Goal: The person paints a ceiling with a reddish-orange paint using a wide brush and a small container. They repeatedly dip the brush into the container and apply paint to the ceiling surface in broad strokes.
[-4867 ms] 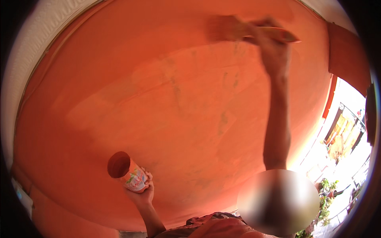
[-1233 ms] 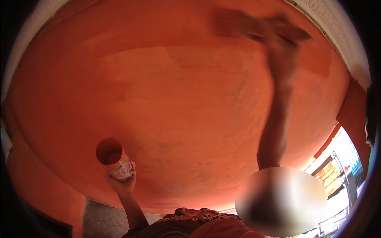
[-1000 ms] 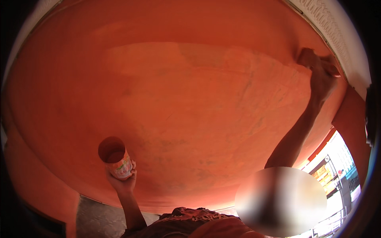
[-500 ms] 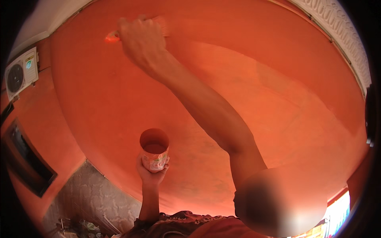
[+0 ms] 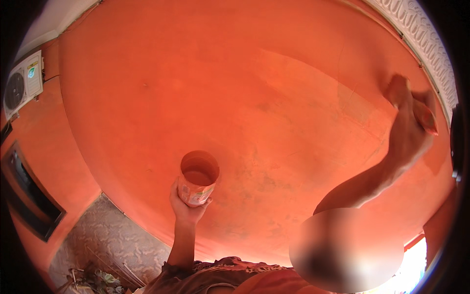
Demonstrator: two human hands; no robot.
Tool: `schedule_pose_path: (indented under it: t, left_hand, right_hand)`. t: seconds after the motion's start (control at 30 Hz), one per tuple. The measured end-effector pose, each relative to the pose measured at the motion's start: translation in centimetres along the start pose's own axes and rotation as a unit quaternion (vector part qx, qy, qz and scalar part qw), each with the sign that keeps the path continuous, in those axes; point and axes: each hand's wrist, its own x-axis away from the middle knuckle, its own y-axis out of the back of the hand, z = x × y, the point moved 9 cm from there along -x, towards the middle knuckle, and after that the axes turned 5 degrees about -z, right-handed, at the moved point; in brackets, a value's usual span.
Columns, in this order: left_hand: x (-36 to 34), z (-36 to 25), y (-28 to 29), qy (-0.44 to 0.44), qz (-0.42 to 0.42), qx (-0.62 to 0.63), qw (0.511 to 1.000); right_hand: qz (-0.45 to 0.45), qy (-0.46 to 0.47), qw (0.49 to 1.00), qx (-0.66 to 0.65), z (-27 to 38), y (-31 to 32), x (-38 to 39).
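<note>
My left hand [image 5: 185, 208] is wrapped round the lower part of a paint can [image 5: 199, 190] and holds it up, mouth tilted toward me. Orange-red paint [image 5: 197, 177] shows inside, well below the rim. My right arm reaches far up to the right, where my right hand [image 5: 409, 105] is closed round a paintbrush. The orange handle of the paintbrush [image 5: 427, 118] sticks out below the fingers. The bristle end is blurred and mostly hidden against the orange wall [image 5: 235, 108], which carries darker and paler patches.
White patterned trim [image 5: 416, 39] borders the wall at the upper right. An air-conditioner outdoor unit [image 5: 23, 85] hangs on the left-hand wall, above a dark-framed window [image 5: 32, 193]. Plants and sticks [image 5: 105, 281] lie at the lower left beside a bare grey wall [image 5: 115, 235].
My right hand has swung with the paintbrush from the upper left of the wall to its far right. The can in my left hand has shifted slightly right and up in view.
</note>
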Motion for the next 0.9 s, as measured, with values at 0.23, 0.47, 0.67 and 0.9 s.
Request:
schedule_pose_path:
  t: [0.23, 0.47, 0.67, 0.9]
  left_hand:
    - [-0.4, -0.2, 0.0, 0.020, 0.064, -0.005, 0.998]
    - [0.4, -1.0, -1.0, -0.023, 0.028, -0.020, 0.999]
    - [0.7, -1.5, 0.0, -0.030, -0.010, -0.014, 0.999]
    - [0.1, -0.3, -0.2, -0.016, -0.016, -0.005, 1.000]
  right_hand:
    - [0.021, 0.302, 0.946, 0.112, 15.1, -19.1, 10.6]
    - [0.149, 0.227, 0.951, -0.144, 20.4, -27.6, 11.3]
    - [0.055, 0.073, 0.974, -0.209, 1.4, -10.1, 3.2]
    - [-0.095, -0.091, 0.991, 0.025, 1.3, 1.8, 3.6]
